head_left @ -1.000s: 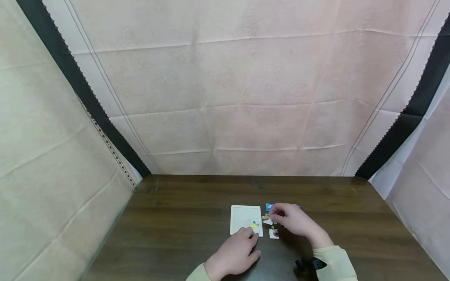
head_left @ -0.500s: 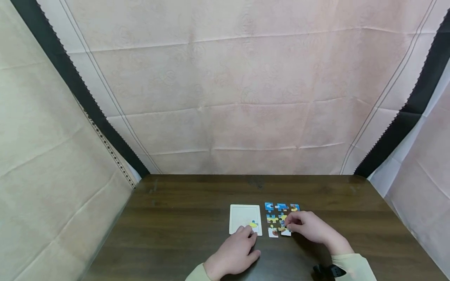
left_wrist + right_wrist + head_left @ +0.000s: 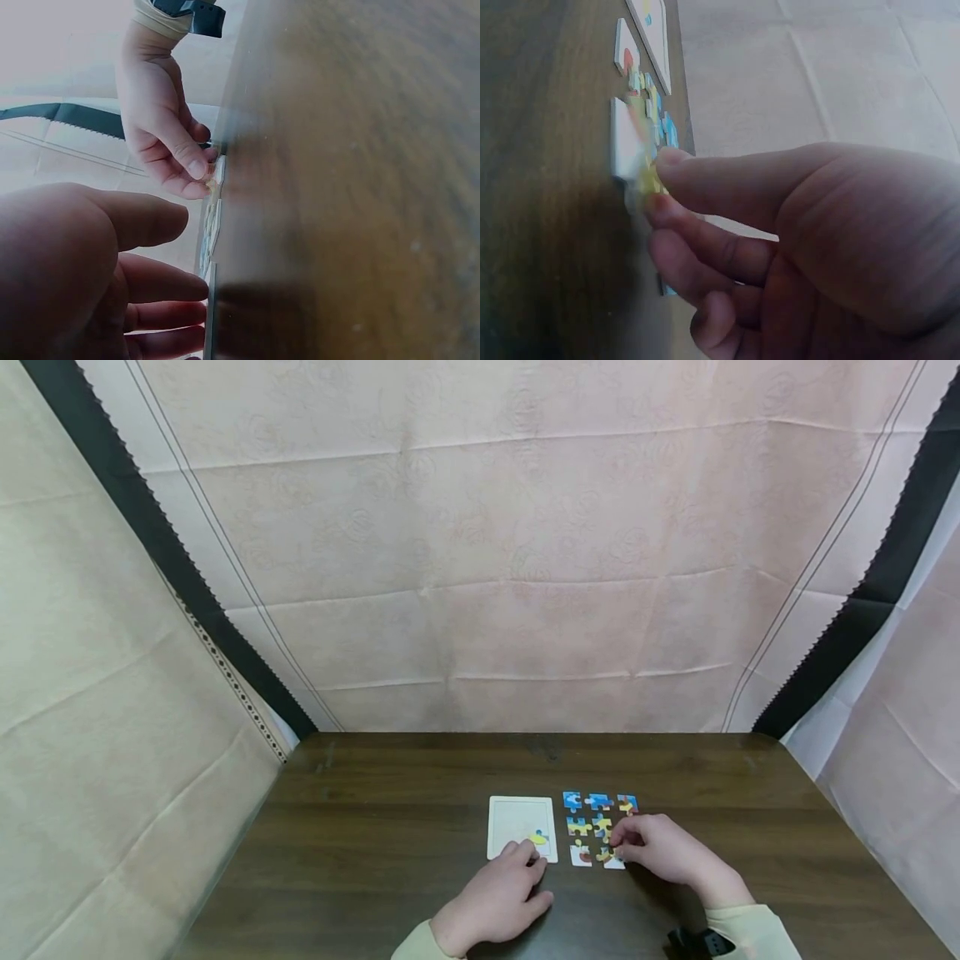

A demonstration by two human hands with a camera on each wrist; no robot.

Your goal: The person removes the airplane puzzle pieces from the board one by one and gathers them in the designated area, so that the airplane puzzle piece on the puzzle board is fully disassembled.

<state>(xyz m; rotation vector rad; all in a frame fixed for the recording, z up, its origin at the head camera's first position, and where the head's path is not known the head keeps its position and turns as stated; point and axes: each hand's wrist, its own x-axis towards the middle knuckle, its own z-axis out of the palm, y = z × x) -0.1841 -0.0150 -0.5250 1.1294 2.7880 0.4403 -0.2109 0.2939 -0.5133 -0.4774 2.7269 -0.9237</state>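
Note:
My left hand (image 3: 501,893) rests its fingertips on the near edge of a white puzzle tray (image 3: 517,814), fingers relaxed. One yellow-and-blue puzzle piece (image 3: 540,839) sits in the tray's near right corner. To the tray's right, my right hand (image 3: 669,850) pinches a yellow puzzle piece (image 3: 651,178) between thumb and fingers, just above the table; fingers partly cover it. Beneath those fingertips lies a white-edged piece (image 3: 613,863). Left of it is another white piece with a brown patch (image 3: 581,857). The left wrist view also shows the right hand (image 3: 169,135) pinching low.
Several loose pieces lie in rough rows, among them a blue corner piece (image 3: 572,801), a blue middle piece (image 3: 598,801) and a yellow-and-blue piece (image 3: 578,827). A dark wooden table (image 3: 390,827) carries everything. Pale cloth walls (image 3: 480,568) stand behind and at both sides.
My right hand has moved right from the left column of pieces to the right-hand ones. The white-edged piece beneath it has shifted slightly right and nearer. My left hand stays on the tray.

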